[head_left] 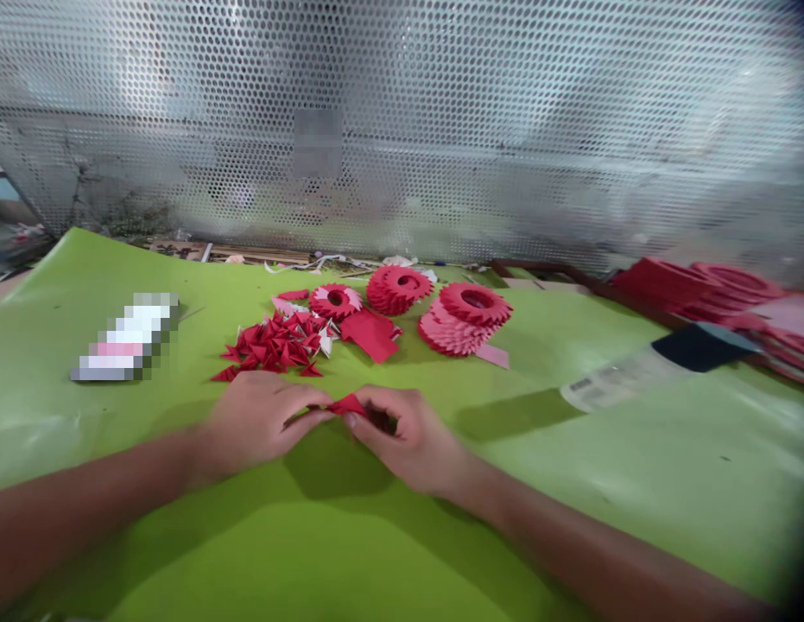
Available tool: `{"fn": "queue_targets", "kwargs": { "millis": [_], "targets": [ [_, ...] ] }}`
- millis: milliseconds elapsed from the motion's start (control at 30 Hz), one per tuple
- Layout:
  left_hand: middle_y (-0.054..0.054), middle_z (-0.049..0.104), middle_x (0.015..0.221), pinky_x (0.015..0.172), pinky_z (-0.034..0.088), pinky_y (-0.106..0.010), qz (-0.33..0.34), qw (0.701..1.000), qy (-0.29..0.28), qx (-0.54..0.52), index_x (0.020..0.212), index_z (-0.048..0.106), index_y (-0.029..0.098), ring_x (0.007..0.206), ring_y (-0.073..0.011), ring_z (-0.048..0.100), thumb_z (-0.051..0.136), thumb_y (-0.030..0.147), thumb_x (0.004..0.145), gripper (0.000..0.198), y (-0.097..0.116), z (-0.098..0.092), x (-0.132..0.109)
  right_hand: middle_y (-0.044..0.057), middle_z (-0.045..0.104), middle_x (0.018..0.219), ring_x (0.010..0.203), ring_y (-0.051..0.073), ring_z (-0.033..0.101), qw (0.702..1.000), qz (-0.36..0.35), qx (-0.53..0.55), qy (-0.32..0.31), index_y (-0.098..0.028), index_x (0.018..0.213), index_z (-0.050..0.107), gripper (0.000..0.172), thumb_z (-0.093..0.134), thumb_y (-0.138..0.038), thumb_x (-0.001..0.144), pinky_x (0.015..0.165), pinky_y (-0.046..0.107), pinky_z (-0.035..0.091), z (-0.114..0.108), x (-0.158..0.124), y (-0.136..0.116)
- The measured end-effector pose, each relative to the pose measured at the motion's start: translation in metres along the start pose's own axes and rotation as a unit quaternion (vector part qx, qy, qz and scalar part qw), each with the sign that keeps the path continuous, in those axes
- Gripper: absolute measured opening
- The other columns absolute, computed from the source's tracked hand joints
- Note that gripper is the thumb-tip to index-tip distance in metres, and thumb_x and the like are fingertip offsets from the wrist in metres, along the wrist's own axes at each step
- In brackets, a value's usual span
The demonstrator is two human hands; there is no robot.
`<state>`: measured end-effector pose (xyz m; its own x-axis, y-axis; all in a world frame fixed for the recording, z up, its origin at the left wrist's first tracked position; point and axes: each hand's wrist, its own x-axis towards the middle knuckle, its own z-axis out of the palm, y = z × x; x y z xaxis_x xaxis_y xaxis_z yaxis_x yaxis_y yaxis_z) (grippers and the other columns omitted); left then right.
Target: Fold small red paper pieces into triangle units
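- On my head-camera feed, the left hand (256, 425) and the right hand (402, 436) met above the desk (641, 492), which had a glossy green covering.
- Between them was a small red paper piece (347, 405), narrow and pointed, with a sharp crease along its top. It looked like a partly folded triangle, though I could not make out its folds.
- Both hands were closed on it. The right hand pinched it between thumb and curled fingers, while the left hand's fingertips (320, 413) pressed against its other end. Both hands were slightly blurred.
- The piece was held just above the desk, close to the near edge of the work area.
- Just ahead of the hands lay a loose pile of folded red triangles (269, 345).
- Beyond and to its right stood three ring-shaped assemblies of folded paper: a low red-and-white ring (335, 301), a taller red ring (392, 290) and a pink stack topped with red (465, 318).
- A flat red paper sheet (370, 335) lay between the pile and the rings.
- Further right, a dark-topped packet (661, 367) lay on the desk, and red ring-shaped stacks (718, 289) sat near the far edge.
- A perforated metal screen (402, 112) rose behind everything.
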<state>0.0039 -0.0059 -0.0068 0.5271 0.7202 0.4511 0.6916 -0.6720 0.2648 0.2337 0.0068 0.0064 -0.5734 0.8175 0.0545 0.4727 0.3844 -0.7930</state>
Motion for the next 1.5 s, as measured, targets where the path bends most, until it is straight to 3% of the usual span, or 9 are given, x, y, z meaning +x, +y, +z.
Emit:
{"fn": "queue_targets", "kwargs": {
  "millis": [200, 467, 700, 867, 1000, 1133, 1300, 1500],
  "targets": [
    [-0.001, 0.082, 0.085, 0.063, 0.051, -0.028, -0.029, 1.0, -0.009, -0.004, 0.1, 0.081, 0.026, 0.07, -0.0192, 0.075, 0.055, 0.042, 0.104, 0.03, -0.002, -0.001, 0.0, -0.003, 0.052, 0.063, 0.055, 0.01, 0.041, 0.999, -0.018, -0.033, 0.008, -0.018, 0.079, 0.062, 0.021, 0.056, -0.029, 0.096, 0.048, 0.023, 0.027, 0.0, 0.0, -0.001],
    [0.0, 0.082, 0.082, 0.052, 0.045, -0.021, -0.135, 0.979, -0.053, -0.141, 0.096, 0.081, 0.023, 0.061, -0.0146, 0.07, 0.066, 0.031, 0.097, 0.017, 0.001, -0.005, 0.007, -0.002, 0.056, 0.064, 0.053, 0.011, 0.044, 0.997, -0.034, -0.062, 0.016, -0.019, 0.081, 0.063, 0.022, 0.054, -0.03, 0.098, 0.048, 0.024, 0.027, -0.001, 0.0, 0.001],
    [0.0, 0.079, 0.077, 0.052, 0.041, -0.022, -0.146, 0.977, -0.078, -0.136, 0.092, 0.078, 0.021, 0.06, -0.0147, 0.067, 0.064, 0.033, 0.097, 0.02, 0.004, -0.007, 0.009, -0.003, 0.054, 0.062, 0.053, 0.011, 0.043, 0.997, -0.037, -0.071, 0.022, -0.019, 0.076, 0.059, 0.025, 0.055, -0.031, 0.098, 0.048, 0.025, 0.026, -0.001, -0.001, 0.002],
    [0.001, 0.081, 0.082, 0.057, 0.045, -0.024, -0.083, 0.993, -0.065, -0.055, 0.105, 0.076, 0.024, 0.062, -0.0156, 0.07, 0.065, 0.038, 0.096, 0.02, -0.001, -0.005, 0.005, 0.0, 0.061, 0.066, 0.055, 0.012, 0.048, 0.999, -0.015, -0.031, 0.014, -0.019, 0.081, 0.064, 0.025, 0.052, -0.032, 0.099, 0.049, 0.025, 0.028, 0.0, 0.0, 0.004],
    [-0.001, 0.079, 0.075, 0.058, 0.046, -0.027, 0.01, 0.999, -0.001, 0.052, 0.096, 0.078, 0.024, 0.06, -0.0177, 0.07, 0.053, 0.043, 0.104, 0.032, -0.003, -0.001, 0.0, 0.0, 0.062, 0.067, 0.056, 0.012, 0.049, 0.999, -0.013, -0.033, 0.012, -0.018, 0.081, 0.064, 0.024, 0.052, -0.031, 0.098, 0.05, 0.025, 0.03, 0.0, 0.0, 0.003],
    [-0.002, 0.08, 0.074, 0.056, 0.046, -0.029, 0.043, 0.996, 0.037, 0.069, 0.092, 0.079, 0.024, 0.058, -0.0181, 0.07, 0.047, 0.041, 0.107, 0.04, -0.001, 0.001, -0.001, -0.001, 0.06, 0.066, 0.056, 0.011, 0.047, 0.998, -0.023, -0.053, 0.015, -0.018, 0.082, 0.064, 0.023, 0.053, -0.031, 0.098, 0.049, 0.024, 0.03, -0.001, 0.0, 0.002],
    [-0.002, 0.081, 0.075, 0.057, 0.047, -0.026, 0.024, 0.999, 0.046, 0.005, 0.092, 0.081, 0.023, 0.059, -0.0169, 0.072, 0.05, 0.039, 0.106, 0.037, -0.001, -0.002, 0.001, 0.0, 0.06, 0.066, 0.055, 0.011, 0.047, 0.998, -0.031, -0.053, 0.013, -0.018, 0.083, 0.064, 0.024, 0.052, -0.031, 0.099, 0.048, 0.023, 0.03, -0.001, -0.001, 0.002],
    [-0.002, 0.079, 0.072, 0.051, 0.046, -0.02, -0.073, 0.977, 0.012, -0.201, 0.088, 0.081, 0.019, 0.057, -0.0141, 0.07, 0.059, 0.031, 0.101, 0.028, 0.004, -0.005, 0.004, 0.001, 0.061, 0.066, 0.053, 0.011, 0.048, 0.997, -0.064, -0.034, 0.029, -0.017, 0.083, 0.065, 0.027, 0.051, -0.033, 0.1, 0.046, 0.022, 0.029, 0.0, -0.001, 0.004]
  ]
}}
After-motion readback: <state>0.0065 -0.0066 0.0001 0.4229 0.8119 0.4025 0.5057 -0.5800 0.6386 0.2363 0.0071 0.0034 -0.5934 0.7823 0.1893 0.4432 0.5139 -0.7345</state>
